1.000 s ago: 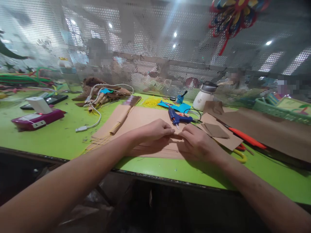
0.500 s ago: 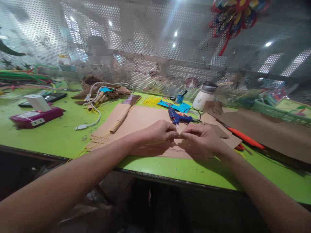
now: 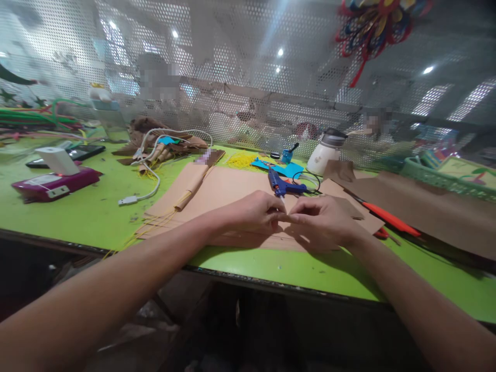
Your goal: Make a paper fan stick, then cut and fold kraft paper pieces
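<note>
My left hand [image 3: 260, 212] and my right hand [image 3: 323, 216] meet at their fingertips over a stack of tan paper sheets [image 3: 236, 185]. Both are closed in a pinch, and whatever small thing lies between the fingers is too hidden to name. Just beyond them a blue glue gun [image 3: 284, 185] rests on the paper, its nozzle pointing toward my fingers. Left of my left hand, a rolled brown paper piece [image 3: 189, 188] lies on the stack with yellow strings [image 3: 155, 226] trailing from it.
A purple power strip [image 3: 58, 183] with a white plug and a white USB cable [image 3: 145, 194] lie to the left. Behind stand a white bottle [image 3: 324, 155] and blue paper [image 3: 290, 169]. An orange-handled tool [image 3: 393, 219], brown paper [image 3: 437, 206] and a green basket [image 3: 449, 175] occupy the right.
My fingertips have drawn slightly closer together and shifted a little. The whole view has tilted slightly; the things on the table lie as before.
</note>
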The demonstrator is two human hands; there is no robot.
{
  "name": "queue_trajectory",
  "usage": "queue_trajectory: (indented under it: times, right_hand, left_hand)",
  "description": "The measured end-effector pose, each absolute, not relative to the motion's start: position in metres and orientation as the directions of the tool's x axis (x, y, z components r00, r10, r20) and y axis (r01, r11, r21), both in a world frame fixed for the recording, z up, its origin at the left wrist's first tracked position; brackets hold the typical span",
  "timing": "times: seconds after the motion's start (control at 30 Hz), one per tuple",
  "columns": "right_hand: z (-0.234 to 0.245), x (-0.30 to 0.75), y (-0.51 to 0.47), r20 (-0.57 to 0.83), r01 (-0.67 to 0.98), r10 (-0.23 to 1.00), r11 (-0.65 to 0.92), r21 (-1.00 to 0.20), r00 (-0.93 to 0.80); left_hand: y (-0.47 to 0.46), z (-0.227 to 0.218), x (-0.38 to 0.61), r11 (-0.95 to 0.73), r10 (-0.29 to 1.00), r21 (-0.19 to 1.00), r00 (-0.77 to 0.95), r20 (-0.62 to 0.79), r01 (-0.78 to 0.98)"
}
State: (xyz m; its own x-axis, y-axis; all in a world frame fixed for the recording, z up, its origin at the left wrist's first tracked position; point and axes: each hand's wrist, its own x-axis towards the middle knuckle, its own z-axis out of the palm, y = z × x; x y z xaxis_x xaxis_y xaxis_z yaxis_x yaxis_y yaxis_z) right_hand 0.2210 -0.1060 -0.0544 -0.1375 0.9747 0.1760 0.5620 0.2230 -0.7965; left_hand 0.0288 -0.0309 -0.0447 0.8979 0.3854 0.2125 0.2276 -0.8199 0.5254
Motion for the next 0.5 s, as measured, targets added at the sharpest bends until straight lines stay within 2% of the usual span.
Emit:
queue_trajectory:
  times: [0.07,0.17,0.33,0.5]
  right_hand:
    - [-0.054,0.2214,-0.1061,0.119,0.516,0.985,0.169,-0.84,-0.129]
    - [-0.0522,0.222,-0.1062,0.087,0.558,0.988,0.146,-0.817,-0.131]
    - [-0.0478,0.2194,-0.1078,0.114,0.568,0.988,0.154,-0.808,-0.105]
    - [-0.0498,0.2183,-0.1079,0.145,0.562,0.987,0.157,-0.812,-0.067]
  left_hand:
    - [-0.0324,-0.0446,0.0279,-0.818,0.384,0.532,0.895,0.225,0.218]
    - [-0.0355,-0.0436,0.0267,-0.807,0.396,0.548,0.889,0.23,0.218]
    - [-0.037,-0.0422,0.0276,-0.8,0.418,0.549,0.88,0.224,0.24]
    - [-0.0325,-0.045,0.0289,-0.767,0.422,0.599,0.884,0.199,0.231]
